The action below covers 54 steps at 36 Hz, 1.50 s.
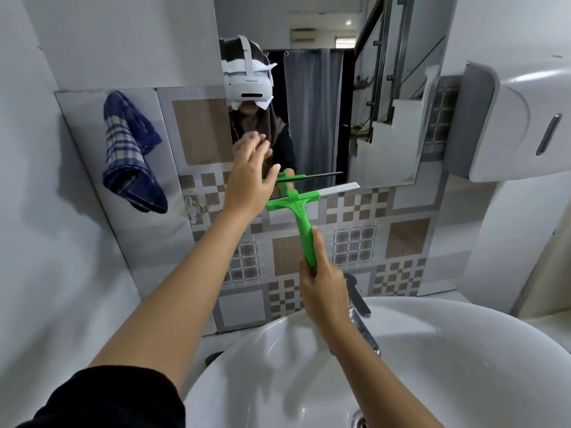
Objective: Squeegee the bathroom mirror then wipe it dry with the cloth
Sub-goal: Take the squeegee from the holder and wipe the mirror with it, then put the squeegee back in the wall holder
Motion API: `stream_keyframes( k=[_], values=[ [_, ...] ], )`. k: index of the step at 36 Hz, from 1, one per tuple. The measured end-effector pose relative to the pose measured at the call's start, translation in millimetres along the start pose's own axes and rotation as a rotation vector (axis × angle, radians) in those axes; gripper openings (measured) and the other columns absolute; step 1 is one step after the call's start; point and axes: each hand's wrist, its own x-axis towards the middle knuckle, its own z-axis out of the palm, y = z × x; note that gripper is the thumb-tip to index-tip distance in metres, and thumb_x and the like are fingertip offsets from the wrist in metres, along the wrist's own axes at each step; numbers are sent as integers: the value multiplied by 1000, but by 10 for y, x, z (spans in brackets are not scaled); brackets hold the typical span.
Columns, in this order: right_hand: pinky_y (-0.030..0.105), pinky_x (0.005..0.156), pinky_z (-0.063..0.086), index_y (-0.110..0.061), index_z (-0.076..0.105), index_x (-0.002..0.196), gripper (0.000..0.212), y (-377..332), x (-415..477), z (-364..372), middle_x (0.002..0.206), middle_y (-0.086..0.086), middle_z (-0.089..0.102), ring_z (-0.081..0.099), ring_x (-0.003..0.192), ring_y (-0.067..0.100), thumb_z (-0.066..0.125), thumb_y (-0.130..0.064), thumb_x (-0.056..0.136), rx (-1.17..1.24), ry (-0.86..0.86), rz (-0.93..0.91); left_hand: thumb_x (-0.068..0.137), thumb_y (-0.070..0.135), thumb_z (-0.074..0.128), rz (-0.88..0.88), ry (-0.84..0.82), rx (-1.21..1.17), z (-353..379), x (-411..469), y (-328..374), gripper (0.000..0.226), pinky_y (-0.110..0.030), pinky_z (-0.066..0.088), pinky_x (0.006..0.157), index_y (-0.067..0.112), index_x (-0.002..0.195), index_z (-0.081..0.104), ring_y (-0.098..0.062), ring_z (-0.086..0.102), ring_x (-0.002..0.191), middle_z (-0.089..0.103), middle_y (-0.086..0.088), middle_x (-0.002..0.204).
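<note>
The mirror (312, 88) hangs on the wall above the sink. A green squeegee (301, 211) with a pale blade lies against the mirror's bottom edge, its handle pointing down. My right hand (323, 285) is shut on the lower end of that handle. My left hand (250, 183) is raised with fingers spread, flat against or just in front of the mirror's lower left corner, beside the squeegee head. A blue checked cloth (131, 149) hangs on the wall to the left of the mirror.
A white sink (448, 350) fills the lower right, with a chrome tap (358, 301) behind my right wrist. A white paper dispenser (509, 118) juts from the wall at the right. Patterned tiles (370, 242) cover the wall below the mirror.
</note>
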Motion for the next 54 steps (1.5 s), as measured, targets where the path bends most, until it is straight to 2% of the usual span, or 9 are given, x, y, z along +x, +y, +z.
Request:
stream_keyframes(
  k=[9, 13, 17, 23, 30, 35, 42, 49, 54],
  values=[
    [47, 57, 55, -56, 13, 137, 58, -262, 371, -524, 78, 10, 63, 60, 57, 26, 47, -40, 93, -53, -328, -241, 99, 23, 38, 104, -257, -73, -479, -539, 273, 35, -24, 24, 108, 10, 128, 53, -17, 37, 132, 52, -7, 135],
    [27, 51, 47, -48, 17, 141, 56, -473, 575, -856, 80, 5, 62, 55, 56, 16, 46, -38, 94, -228, -488, -431, 98, 28, 40, 120, -345, 11, -746, -692, 236, 38, -26, 22, 109, 13, 132, 48, -16, 35, 134, 48, -5, 139],
    [26, 52, 44, -48, 21, 140, 54, -690, 702, -1035, 72, -1, 60, 50, 52, 10, 46, -41, 93, -403, -574, -612, 96, 26, 45, 161, -398, 63, -969, -814, 233, 38, -30, 40, 99, 13, 132, 47, -18, 50, 117, 57, -6, 125],
    [29, 63, 46, -58, 7, 137, 52, -915, 718, -1024, 112, -7, 64, 59, 79, 16, 35, -48, 94, -651, -541, -900, 94, 36, 33, 212, -300, 218, -1122, -1123, 126, 44, -36, 42, 93, 7, 123, 51, -22, 56, 101, 62, -8, 110],
    [37, 91, 49, -14, 54, 128, 38, -1010, 545, -626, 122, 6, 61, 54, 109, 22, 53, -11, 90, -377, -307, -1023, 94, 35, 34, -10, -51, 231, -1045, -1519, 93, 40, -26, 32, 88, 7, 117, 52, -21, 53, 94, 61, -7, 104],
    [28, 96, 44, -4, 56, 123, 32, -1041, 195, -344, 119, 9, 61, 53, 112, 19, 53, -10, 92, 79, 60, -668, 94, 34, 30, -218, 123, 231, -945, -1687, 129, 40, -20, 23, 84, 11, 115, 54, -19, 50, 92, 61, -4, 99],
    [39, 103, 44, -17, 32, 142, 61, -1238, -15, 41, 133, -4, 50, 49, 123, 15, 58, -32, 89, 535, -24, -158, 95, 33, 30, -327, 206, 247, -803, -1816, 208, 37, -18, 20, 78, 12, 112, 55, -18, 51, 85, 58, -2, 91],
    [40, 101, 46, -17, 33, 142, 65, -1371, 19, 311, 136, 4, 52, 48, 124, 14, 64, -27, 86, 688, 3, -10, 95, 31, 33, -382, 313, 243, -657, -1851, 114, 29, -29, 32, 85, 16, 115, 48, -11, 43, 87, 57, -3, 92],
    [13, 80, 52, -16, 35, 142, 63, -1397, 95, 417, 115, -4, 61, 58, 93, -14, 64, -16, 86, 755, -49, -45, 94, 28, 35, -397, 333, 194, -633, -1874, -2, 29, -34, 37, 83, 16, 119, 45, -6, 38, 86, 55, -3, 94]
  ],
)
